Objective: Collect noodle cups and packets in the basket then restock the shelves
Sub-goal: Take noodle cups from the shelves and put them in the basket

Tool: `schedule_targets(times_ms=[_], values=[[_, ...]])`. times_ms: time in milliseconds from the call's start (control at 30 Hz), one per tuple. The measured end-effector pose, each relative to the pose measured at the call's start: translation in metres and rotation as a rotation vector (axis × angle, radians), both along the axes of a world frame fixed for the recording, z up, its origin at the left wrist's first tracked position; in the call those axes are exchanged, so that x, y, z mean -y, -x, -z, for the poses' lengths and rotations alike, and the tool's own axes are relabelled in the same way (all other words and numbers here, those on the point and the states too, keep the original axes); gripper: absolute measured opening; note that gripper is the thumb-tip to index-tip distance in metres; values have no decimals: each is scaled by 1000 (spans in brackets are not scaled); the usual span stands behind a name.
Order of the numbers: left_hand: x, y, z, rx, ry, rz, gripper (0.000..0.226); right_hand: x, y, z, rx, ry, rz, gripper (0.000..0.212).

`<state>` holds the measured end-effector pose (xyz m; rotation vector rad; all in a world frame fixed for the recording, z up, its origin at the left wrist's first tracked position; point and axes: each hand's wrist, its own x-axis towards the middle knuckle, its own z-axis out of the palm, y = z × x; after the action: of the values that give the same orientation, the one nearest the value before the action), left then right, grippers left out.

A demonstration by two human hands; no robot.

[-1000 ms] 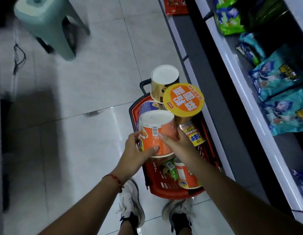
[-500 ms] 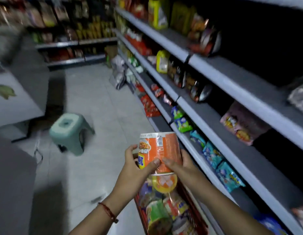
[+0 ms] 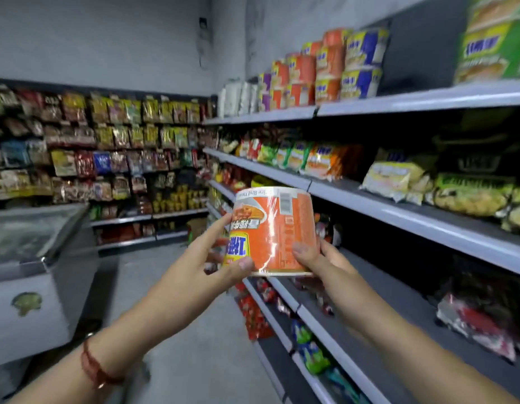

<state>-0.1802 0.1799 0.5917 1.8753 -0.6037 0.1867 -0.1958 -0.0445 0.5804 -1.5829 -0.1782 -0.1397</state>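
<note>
At chest height, mid-aisle, 1 orange cup sits between both hands: left hand curled on its near-left side w/ thumb across the label, right hand gripping its lower right edge, thumb on the front. 1 s ago the same cup hung low over the red basket by the feet; 0.5 s ago it was halfway up. Now it's raised & the view has swung up to the shelves, basket out of sight. So, I'd say collecting is over for this cup & restocking is starting.

Matching orange cups stand stacked on the top shelf, far right & well above the held one, the likely home. Noodle packets fill the shelf below. Freezer sits left, well apart. Nothing lies between cup & top shelf; only the reach up, plus a tight stack that may tip.
</note>
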Motion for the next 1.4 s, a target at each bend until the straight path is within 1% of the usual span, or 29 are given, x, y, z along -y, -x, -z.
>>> schedule_targets(times_ms=[67,133,267,367,433,500,533,600,633,700,733,800,867,900,1000,1067,1133,1233,1300,1400], values=[[-18,-18,-17,-1,-33,29,81,-13,-13,-14,17,-7,-18,86],[-34,-43,-29,-7,-59,70,82,-32,-31,-29,2,6,-5,83],[-72,-114,-45,1,-148,145,85,-74,-90,-52,-42,27,70,73],[-99,-179,-67,-29,-160,187,83,-102,-143,-74,-54,37,106,60],[-110,-219,-88,-40,-131,247,75,-115,-177,-89,-55,46,137,66],[-109,-260,-111,-24,-80,306,71,-120,-210,-106,-16,44,185,73],[-105,-284,-122,5,-56,329,70,-119,-226,-116,19,31,219,70],[-89,-326,-143,65,-10,380,69,-109,-254,-140,118,8,312,63],[-78,-347,-153,102,12,409,70,-103,-268,-152,166,33,353,66],[-56,-388,-171,183,47,459,70,-88,-296,-174,255,113,415,84],[-43,-408,-180,225,57,479,68,-78,-311,-183,280,138,431,88],[-14,-446,-198,280,90,499,62,-60,-340,-203,325,138,462,78],[18,-481,-216,349,125,521,57,-39,-370,-220,408,163,540,69],[34,-498,-227,403,137,533,60,-28,-385,-230,454,200,585,63],[80,-546,-272,566,129,571,82,-2,-426,-270,599,292,636,36],[107,-579,-308,615,182,588,90,8,-453,-307,647,369,688,31],[132,-607,-351,674,266,594,90,18,-481,-349,684,458,786,26],[166,-652,-414,778,324,580,78,40,-521,-407,709,601,960,31],[188,-683,-446,810,341,557,80,59,-544,-439,697,703,1065,35],[232,-733,-468,800,292,529,83,90,-583,-468,586,810,1234,52]])
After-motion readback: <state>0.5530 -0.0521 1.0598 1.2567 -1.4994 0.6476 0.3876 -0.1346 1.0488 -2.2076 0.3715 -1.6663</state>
